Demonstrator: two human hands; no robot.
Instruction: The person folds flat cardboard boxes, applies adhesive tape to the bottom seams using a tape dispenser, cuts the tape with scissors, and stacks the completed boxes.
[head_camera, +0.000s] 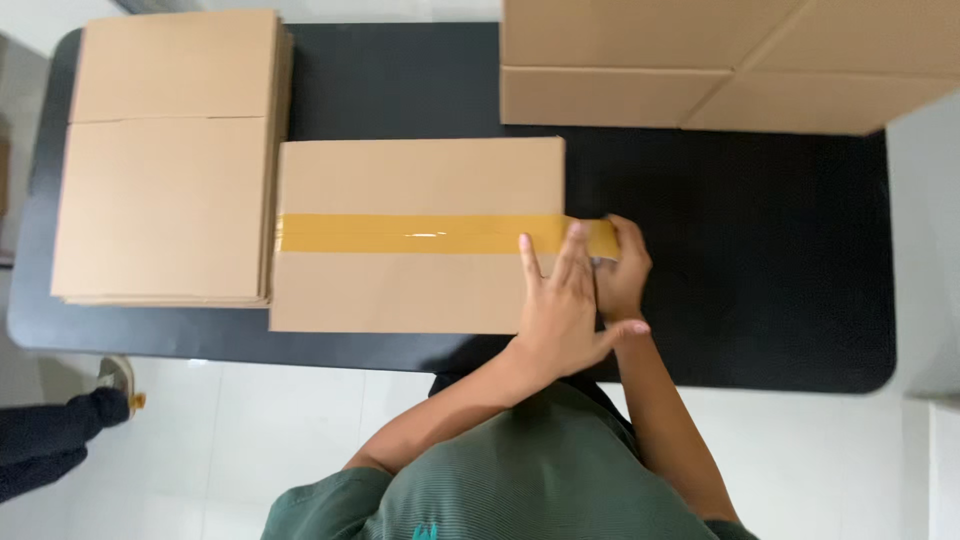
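Observation:
A closed cardboard box (400, 180) stands on the black table (760, 270), with a strip of brown packing tape (400, 233) running along its top seam. My left hand (560, 310) lies flat with fingers spread on the box's right end, pressing on the tape. My right hand (625, 270) is just past the box's right edge, curled around the end of the tape where it leaves the box top. What the right hand grips is partly hidden by the left hand.
A stack of flattened cardboard boxes (165, 160) lies at the table's left side. A large assembled box (720, 60) sits at the back right. White tiled floor (250, 440) lies below the table's near edge, with a dark sleeve (50, 440) at lower left.

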